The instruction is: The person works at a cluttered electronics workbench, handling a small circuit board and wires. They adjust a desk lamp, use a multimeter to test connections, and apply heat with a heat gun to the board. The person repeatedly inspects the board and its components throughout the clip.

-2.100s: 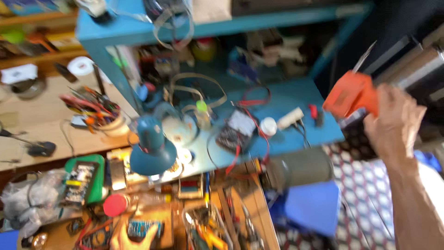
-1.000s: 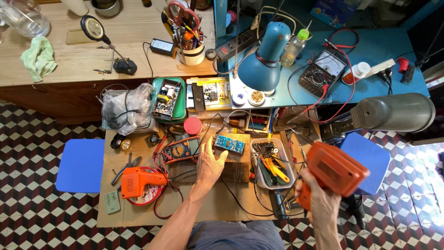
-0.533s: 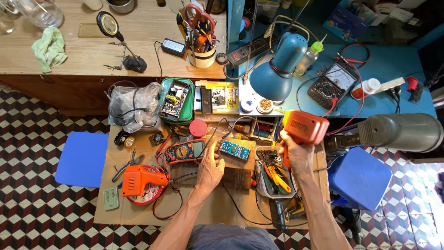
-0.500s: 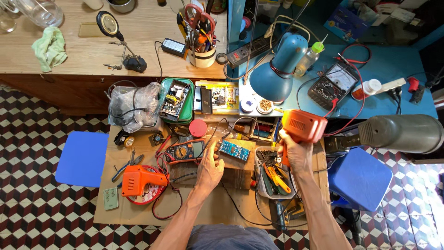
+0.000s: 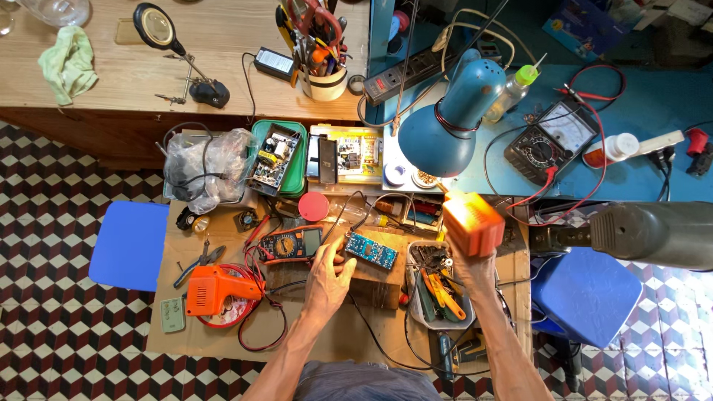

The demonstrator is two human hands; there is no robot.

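Right hand (image 5: 475, 271) grips orange box (image 5: 472, 223); left hand (image 5: 329, 276) on wooden block (image 5: 375, 282).

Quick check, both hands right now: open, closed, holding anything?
Left hand: open, resting on the wooden block beside the blue circuit board.
Right hand: closed, holding up the orange tool.

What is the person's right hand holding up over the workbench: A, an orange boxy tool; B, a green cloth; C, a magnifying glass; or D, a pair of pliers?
A: the right hand grips an orange boxy tool raised under the blue lamp, while the left hand rests by the small circuit board on the wooden block.
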